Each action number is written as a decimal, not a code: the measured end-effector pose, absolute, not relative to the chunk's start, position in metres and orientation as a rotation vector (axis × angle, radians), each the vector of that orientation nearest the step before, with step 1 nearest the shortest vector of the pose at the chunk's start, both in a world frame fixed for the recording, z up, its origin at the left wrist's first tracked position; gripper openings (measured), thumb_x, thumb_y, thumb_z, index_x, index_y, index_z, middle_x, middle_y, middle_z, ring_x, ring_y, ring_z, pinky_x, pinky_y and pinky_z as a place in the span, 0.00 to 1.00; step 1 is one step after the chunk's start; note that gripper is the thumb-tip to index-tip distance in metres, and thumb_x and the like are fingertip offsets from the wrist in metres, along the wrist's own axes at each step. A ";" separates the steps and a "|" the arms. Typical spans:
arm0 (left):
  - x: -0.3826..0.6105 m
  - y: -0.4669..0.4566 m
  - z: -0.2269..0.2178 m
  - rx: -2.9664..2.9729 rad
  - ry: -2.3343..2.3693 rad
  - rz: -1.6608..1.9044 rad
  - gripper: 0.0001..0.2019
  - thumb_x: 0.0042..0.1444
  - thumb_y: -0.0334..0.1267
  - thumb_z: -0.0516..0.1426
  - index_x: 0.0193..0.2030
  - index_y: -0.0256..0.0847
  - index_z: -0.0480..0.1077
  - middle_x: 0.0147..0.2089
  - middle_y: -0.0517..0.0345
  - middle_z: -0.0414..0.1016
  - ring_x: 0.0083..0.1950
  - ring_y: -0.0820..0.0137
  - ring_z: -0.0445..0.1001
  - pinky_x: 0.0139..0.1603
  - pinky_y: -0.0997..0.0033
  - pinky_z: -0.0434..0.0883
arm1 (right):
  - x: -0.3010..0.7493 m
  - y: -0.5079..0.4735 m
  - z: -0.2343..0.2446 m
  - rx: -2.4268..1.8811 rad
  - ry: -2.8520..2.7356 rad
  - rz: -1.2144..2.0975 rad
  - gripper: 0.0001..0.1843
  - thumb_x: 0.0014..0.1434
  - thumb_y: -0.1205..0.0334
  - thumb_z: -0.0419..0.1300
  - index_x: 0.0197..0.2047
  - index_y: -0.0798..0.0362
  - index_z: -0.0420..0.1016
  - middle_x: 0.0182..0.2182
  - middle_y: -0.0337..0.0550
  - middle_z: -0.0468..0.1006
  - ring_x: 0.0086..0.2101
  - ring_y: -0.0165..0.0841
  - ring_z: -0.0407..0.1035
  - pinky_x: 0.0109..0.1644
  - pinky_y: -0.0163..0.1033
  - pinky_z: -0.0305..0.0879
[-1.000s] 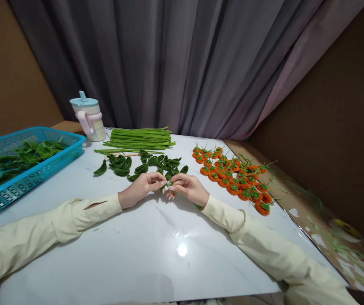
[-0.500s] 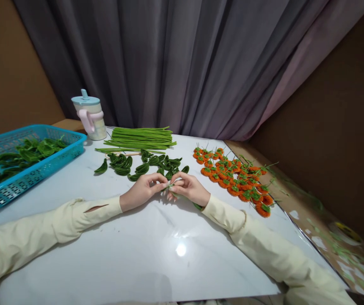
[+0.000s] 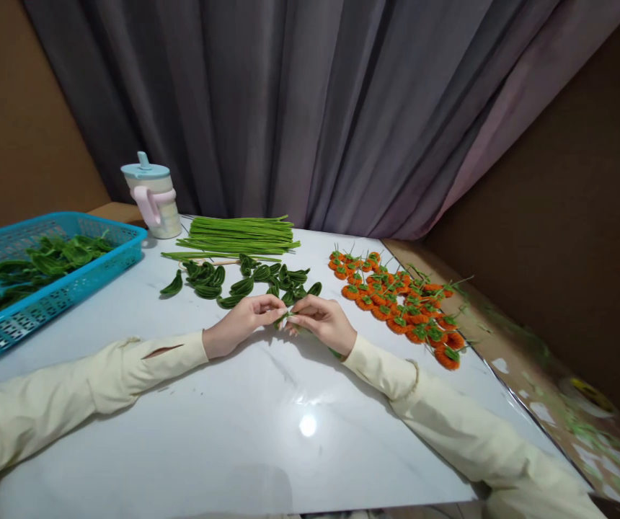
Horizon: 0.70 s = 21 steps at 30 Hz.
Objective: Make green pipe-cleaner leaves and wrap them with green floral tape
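My left hand (image 3: pixel 239 322) and my right hand (image 3: pixel 324 320) meet fingertip to fingertip over the white table (image 3: pixel 234 418), both pinched on a small green pipe-cleaner piece (image 3: pixel 285 317). Just beyond them lies a scatter of folded green pipe-cleaner leaves (image 3: pixel 245 280). A bundle of straight green pipe cleaners (image 3: pixel 239 234) lies farther back. To the right of my right hand sits a cluster of orange pipe-cleaner flowers with green centres (image 3: pixel 396 303).
A blue plastic basket (image 3: pixel 72 288) with green leaves stands at the left edge. A lidded cup with a pink handle (image 3: pixel 151 194) is at the back left. Grey curtains hang behind. The table's right edge drops to a littered brown surface (image 3: pixel 553 404).
Both hands stay pinched together on the green piece, with only small finger shifts. The view has tilted slightly.
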<state>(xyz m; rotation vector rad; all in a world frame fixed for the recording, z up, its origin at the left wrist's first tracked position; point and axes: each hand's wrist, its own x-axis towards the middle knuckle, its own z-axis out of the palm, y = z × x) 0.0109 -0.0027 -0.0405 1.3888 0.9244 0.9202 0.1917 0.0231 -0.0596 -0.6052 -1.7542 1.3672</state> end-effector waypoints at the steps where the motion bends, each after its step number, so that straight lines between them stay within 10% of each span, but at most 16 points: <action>1: 0.011 -0.003 -0.040 1.382 0.927 0.919 0.11 0.50 0.43 0.58 0.32 0.35 0.68 0.28 0.60 0.68 0.30 0.74 0.65 0.34 0.74 0.62 | 0.192 0.023 -0.060 -0.608 -1.788 1.304 0.14 0.52 0.54 0.64 0.30 0.55 0.68 0.25 0.43 0.76 0.24 0.33 0.72 0.30 0.35 0.70; 11: 0.008 -0.002 -0.038 1.334 0.931 0.889 0.08 0.50 0.39 0.58 0.30 0.36 0.68 0.26 0.61 0.67 0.28 0.75 0.62 0.30 0.75 0.59 | 0.197 0.020 -0.063 -0.504 -2.233 0.339 0.10 0.64 0.64 0.49 0.34 0.55 0.68 0.27 0.46 0.73 0.27 0.31 0.68 0.32 0.33 0.65; 21: 0.004 0.000 -0.039 1.275 0.945 0.800 0.08 0.48 0.39 0.59 0.30 0.35 0.71 0.25 0.60 0.68 0.27 0.74 0.64 0.29 0.74 0.59 | 0.201 0.023 -0.068 -0.354 -2.369 0.099 0.14 0.61 0.74 0.41 0.41 0.56 0.66 0.29 0.49 0.73 0.31 0.34 0.67 0.34 0.37 0.66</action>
